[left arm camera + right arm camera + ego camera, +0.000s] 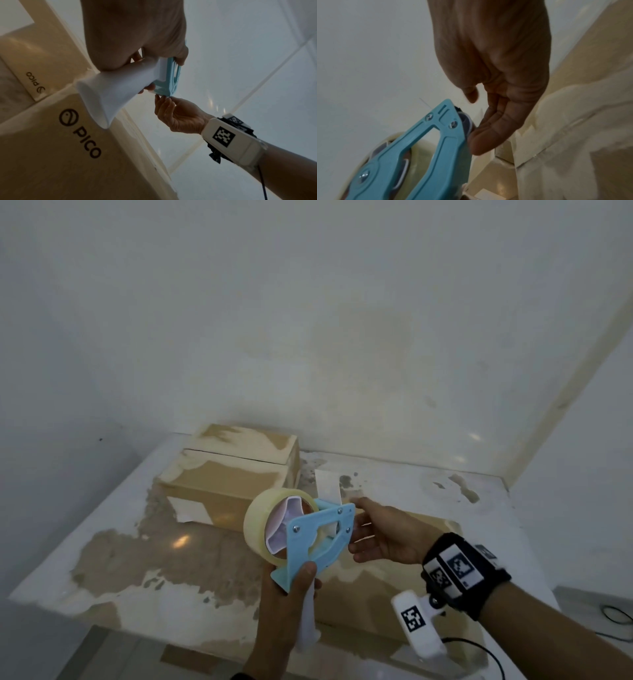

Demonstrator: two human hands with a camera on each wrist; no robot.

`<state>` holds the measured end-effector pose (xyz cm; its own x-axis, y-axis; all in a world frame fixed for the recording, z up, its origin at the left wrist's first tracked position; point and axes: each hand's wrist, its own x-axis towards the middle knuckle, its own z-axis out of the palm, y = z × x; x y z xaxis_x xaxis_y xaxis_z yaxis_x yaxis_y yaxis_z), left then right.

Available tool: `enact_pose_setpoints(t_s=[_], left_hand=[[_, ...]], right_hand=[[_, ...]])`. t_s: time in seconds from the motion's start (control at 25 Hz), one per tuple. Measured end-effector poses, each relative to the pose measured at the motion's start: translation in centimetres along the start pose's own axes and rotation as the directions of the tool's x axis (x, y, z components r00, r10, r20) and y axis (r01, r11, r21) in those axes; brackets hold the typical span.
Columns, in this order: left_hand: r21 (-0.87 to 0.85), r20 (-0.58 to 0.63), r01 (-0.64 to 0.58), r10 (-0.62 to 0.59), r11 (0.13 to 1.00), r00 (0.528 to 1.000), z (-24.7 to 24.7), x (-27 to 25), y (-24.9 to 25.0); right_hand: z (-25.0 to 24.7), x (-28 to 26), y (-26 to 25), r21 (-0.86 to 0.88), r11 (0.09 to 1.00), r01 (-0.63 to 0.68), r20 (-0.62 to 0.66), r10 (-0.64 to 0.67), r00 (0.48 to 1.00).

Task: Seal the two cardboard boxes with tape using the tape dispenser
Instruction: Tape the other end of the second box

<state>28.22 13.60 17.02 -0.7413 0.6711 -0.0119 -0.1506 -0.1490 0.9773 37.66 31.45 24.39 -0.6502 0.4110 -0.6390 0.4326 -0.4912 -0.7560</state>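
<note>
tape dispenser (308, 537): blue plastic frame with white handle, held in the air above the near box; judged light and rigid, roll end heavier than the handle, so likely to tip forward in a loose grip
left hand (291, 594): fingers wrapped round the white handle, thumb up on the blue frame; handle flares at its butt, a sound place to take hold
right hand (387, 537): fingers (479, 142) loosely extended and slightly apart at the front of the dispenser, tips touching the roller end; no clear pinch on anything; whether a tape end is caught cannot be told
tape roll (265, 515): clear, pale yellow, seated on the hub; film judged thin, sticky, prone to folding on itself; best taken by the free end only
near box (394, 587): cardboard, lying on the table under both hands; stiff flaps, light; top glossy with tape patches
far box (233, 474): on the table by the wall, well apart from the hands; flap seam showing
table (102, 525): white, worn brown in patches
head view only: both boxes together, whole roll
left wrist view only: handle butt, PICO print on the box side
right wrist view only: screws and roller at the dispenser nose, fingertip contact there
</note>
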Motion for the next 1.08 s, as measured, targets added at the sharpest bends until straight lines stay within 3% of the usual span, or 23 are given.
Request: enact_pose_setpoints(t_s=[0.2,0.4,0.52,0.72,0.84,0.96,1.08], left_hand=[[0.010,-0.104,0.033,-0.032,0.999,0.994,-0.2,0.9,0.1],[-0.041,-0.160,0.066,-0.072,0.997,0.984,-0.7,1.5,0.6],[-0.069,-0.224,0.048,-0.062,0.996,0.973,-1.2,1.5,0.7],[-0.251,-0.323,0.126,-0.206,0.960,0.924,-1.7,1.6,1.1],[-0.269,-0.374,0.166,-0.262,0.949,0.890,-0.4,2.4,0.6],[-0.254,-0.382,0.308,-0.388,0.917,0.839,0.7,3.7,-0.5],[-0.305,-0.379,0.390,-0.487,0.869,0.787,0.9,4.1,-1.2]], right_hand=[[1.7,2.3,-1.8,-0.271,0.962,0.042,0.054,-0.029,0.998],[3.1,4.7,-3.4,-0.624,0.765,0.158,-0.042,-0.234,0.971],[3.5,6.7,-4.3,-0.670,0.725,0.161,0.001,-0.215,0.977],[2.2,9.9,-7.5,-0.741,0.654,0.155,-0.037,-0.271,0.962],[2.1,11.5,-9.2,-0.833,0.536,0.142,0.021,-0.224,0.974],[2.2,13.3,-9.5,-0.903,0.420,0.091,-0.003,-0.218,0.976],[2.0,15.0,-8.4,-0.928,0.365,0.071,-0.016,-0.231,0.973]])
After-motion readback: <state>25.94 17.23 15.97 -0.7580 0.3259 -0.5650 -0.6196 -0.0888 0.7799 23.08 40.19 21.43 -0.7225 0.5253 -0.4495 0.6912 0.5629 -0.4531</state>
